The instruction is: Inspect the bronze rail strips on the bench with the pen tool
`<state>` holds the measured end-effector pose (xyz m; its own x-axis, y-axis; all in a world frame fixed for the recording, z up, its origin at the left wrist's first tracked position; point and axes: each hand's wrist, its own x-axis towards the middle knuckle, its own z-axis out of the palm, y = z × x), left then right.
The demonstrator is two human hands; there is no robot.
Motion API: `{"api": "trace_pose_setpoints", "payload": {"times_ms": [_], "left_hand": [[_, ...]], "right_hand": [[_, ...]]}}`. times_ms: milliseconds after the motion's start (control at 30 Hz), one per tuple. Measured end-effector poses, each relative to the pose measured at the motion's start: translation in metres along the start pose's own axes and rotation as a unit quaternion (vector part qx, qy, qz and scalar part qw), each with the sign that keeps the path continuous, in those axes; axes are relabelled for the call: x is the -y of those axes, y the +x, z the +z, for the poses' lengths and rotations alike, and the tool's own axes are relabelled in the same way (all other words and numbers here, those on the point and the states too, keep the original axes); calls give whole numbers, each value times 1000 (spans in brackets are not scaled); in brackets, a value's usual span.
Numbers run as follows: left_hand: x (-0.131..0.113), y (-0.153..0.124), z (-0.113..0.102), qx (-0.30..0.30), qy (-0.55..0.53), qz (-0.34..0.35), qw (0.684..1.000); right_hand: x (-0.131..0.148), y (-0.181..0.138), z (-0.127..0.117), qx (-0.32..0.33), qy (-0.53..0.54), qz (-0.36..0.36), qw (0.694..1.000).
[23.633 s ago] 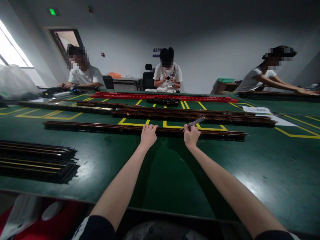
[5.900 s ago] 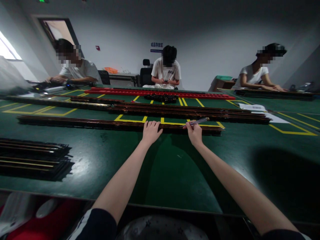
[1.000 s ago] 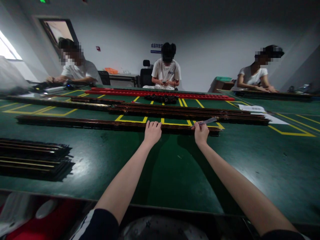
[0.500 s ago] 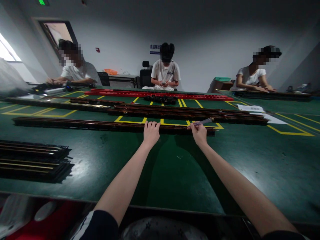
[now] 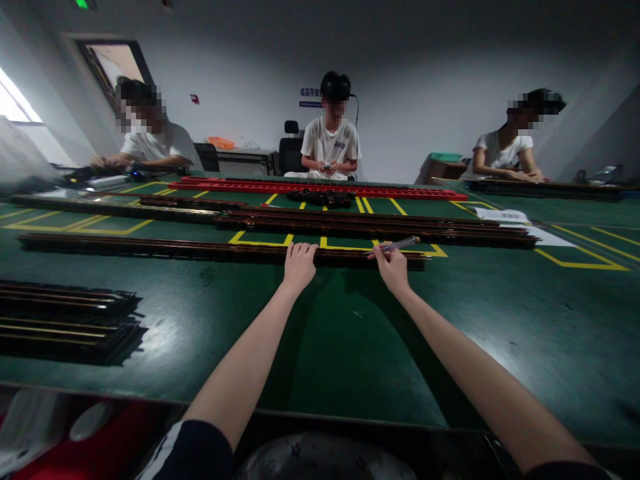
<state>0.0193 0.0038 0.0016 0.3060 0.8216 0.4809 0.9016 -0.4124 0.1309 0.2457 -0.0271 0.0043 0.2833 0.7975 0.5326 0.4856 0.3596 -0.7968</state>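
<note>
A long, dark strip bundle [image 5: 150, 247] with copper-coloured lines lies crosswise on the green table in front of me. My left hand [image 5: 300, 268] is closed over the near edge of this bundle, its fingers curled across the top. To the right, my right hand [image 5: 393, 270] pinches a slim, clear pen-like tool [image 5: 399, 245], which leans with its darker end up to the right. The tool's lower tip points at the bundle's top; whether it touches is too small to tell. The bundle's right end sticks out past my right hand.
Further strip bundles [image 5: 380, 227] lie just beyond, with a red slotted rail [image 5: 410, 194] and a dark heap [image 5: 323, 198] behind. Short stacks [image 5: 55, 331] sit at the near left. White paper [image 5: 543, 237] lies at right. Three people [image 5: 330, 143] sit across the table.
The long strip bundle has slid slightly to the left, and both my hands have moved left with it. The person opposite has raised their head.
</note>
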Motion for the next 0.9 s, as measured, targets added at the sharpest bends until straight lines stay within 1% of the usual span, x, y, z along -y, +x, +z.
{"api": "trace_pose_setpoints", "payload": {"times_ms": [467,700,900], "left_hand": [[-2,1,-3,27,-15,-16,999],[-3,1,-1,10,19,-13,1000],[-2,2,0,14,22,-10,1000]], "right_hand": [[0,0,0,-4,-6,-3,1000],[1,1,0,-18,-17,-5,1000],[1,0,-1,-1,-8,3,1000]]}}
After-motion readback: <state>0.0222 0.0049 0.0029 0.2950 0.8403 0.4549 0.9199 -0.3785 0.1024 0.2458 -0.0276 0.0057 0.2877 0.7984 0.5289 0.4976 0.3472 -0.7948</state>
